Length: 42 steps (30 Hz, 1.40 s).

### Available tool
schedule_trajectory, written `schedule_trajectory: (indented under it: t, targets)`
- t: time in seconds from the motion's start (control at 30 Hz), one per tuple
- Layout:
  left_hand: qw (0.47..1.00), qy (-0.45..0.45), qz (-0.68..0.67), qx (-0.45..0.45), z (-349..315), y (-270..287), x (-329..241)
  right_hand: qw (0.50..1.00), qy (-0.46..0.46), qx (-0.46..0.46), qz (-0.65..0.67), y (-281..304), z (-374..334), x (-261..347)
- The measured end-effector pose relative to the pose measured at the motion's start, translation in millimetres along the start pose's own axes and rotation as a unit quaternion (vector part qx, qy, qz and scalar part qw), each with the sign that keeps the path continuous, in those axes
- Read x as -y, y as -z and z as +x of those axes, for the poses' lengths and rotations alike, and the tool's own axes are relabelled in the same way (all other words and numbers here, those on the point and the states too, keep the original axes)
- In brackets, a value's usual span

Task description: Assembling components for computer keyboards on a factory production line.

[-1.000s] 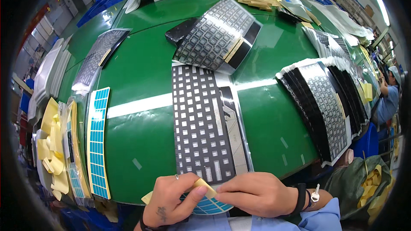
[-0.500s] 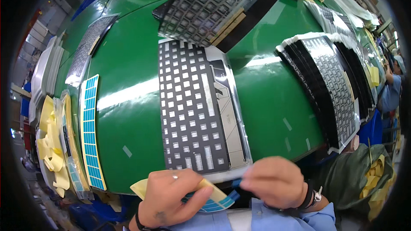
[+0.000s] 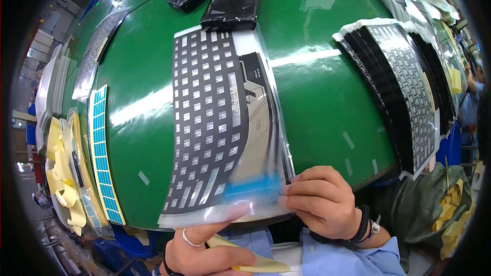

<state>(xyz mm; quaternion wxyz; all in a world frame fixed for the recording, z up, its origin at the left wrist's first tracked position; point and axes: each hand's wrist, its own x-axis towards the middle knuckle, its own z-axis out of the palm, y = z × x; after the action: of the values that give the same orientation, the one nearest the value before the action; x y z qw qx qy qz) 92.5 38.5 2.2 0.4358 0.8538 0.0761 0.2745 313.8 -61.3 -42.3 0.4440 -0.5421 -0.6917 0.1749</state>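
A dark grey keyboard sheet [image 3: 202,105] with rows of square cut-outs lies lengthwise before me in clear film. Its near end bends toward the left. My left hand [image 3: 207,250] is at that near edge, gripping yellow backing paper [image 3: 263,264] in its curled fingers, while its blurred index finger reaches along the film. My right hand [image 3: 325,202] pinches the right end of a blue adhesive strip [image 3: 253,189], smeared by motion, over the sheet's near right part. Beneath the sheet shows a beige panel [image 3: 254,117]; whether the strip touches it I cannot tell.
Two black-wrapped blocks [image 3: 232,9] sit at the sheet's far end. To the left is a yellow sheet of blue labels [image 3: 101,158], beside crumpled yellow paper [image 3: 64,184]. On the right stand stacked keyboard sheets [image 3: 404,92]. Beyond them, another person [image 3: 473,92] is partly visible.
The blue strip is now off its yellow backing, in my right hand over the sheet. The keyboard piece at the far end has left view, exposing the black blocks. The near sheet end has bent left.
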Motion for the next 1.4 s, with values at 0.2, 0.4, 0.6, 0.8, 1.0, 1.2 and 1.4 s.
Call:
schedule_trajectory:
  t: [0.2, 0.4, 0.6, 0.8, 1.0, 1.2, 1.4]
  targets:
    - [0.999, -0.004, -0.032, -0.017, -5, -1, -1, 1.0, 0.017, -0.004, -0.004, -3, 0, -2]
    - [0.999, -0.004, -0.006, -0.031, -6, -3, -1, 1.0, 0.013, -0.008, -0.01, -3, -1, -2]
    - [0.999, -0.006, 0.007, -0.05, -12, -4, -4, 1.0, 0.021, -0.008, -0.018, -4, 0, -2]
    - [0.998, -0.036, 0.009, -0.052, -6, -1, 1, 0.997, 0.016, 0.017, -0.068, 1, 1, 4]
    - [0.989, 0.097, 0.078, 0.086, 3, -3, -14, 0.996, -0.084, 0.01, 0.014, 3, 0, 1]
    - [0.959, 0.105, 0.227, 0.136, 13, -14, -13, 0.989, -0.115, 0.033, 0.088, 5, 1, -2]
    - [0.952, 0.171, 0.189, 0.168, 11, -8, -12, 0.97, -0.139, 0.075, 0.183, 16, -2, -4]
